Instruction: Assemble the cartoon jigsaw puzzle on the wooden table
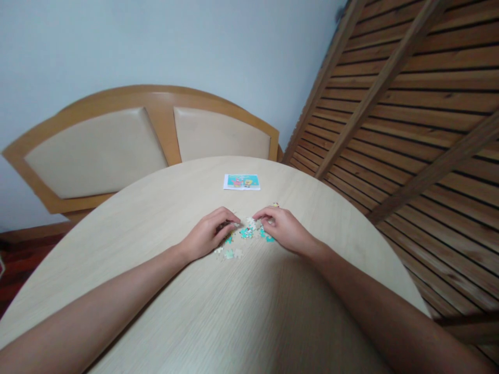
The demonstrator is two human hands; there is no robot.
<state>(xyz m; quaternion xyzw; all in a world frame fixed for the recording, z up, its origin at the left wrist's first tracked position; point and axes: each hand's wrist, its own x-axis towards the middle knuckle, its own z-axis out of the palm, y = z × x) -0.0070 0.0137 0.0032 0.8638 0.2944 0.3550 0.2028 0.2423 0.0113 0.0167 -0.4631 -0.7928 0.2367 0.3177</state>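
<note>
A loose pile of jigsaw puzzle pieces (246, 233), some turquoise and some pale side up, lies on the round table between my two hands. My left hand (208, 232) rests at the pile's left side, its thumb and forefinger brought together on a pale puzzle piece (236, 225). From the right, my right hand (286, 228) reaches over the pile with curved fingers. Its forefinger and thumb stand apart beside whitish pieces (251, 223), and turquoise pieces (267, 236) lie under the thumb. A few pale and mint pieces (233, 253) are nearer to me.
Beyond the pile lies a small picture card (244, 182) with a pink and a yellow cartoon figure on turquoise. The pale wooden table (175, 311) has a curved edge. A padded headboard-like panel (97, 150) stands behind it, and a slatted wooden screen (409, 130) at the right.
</note>
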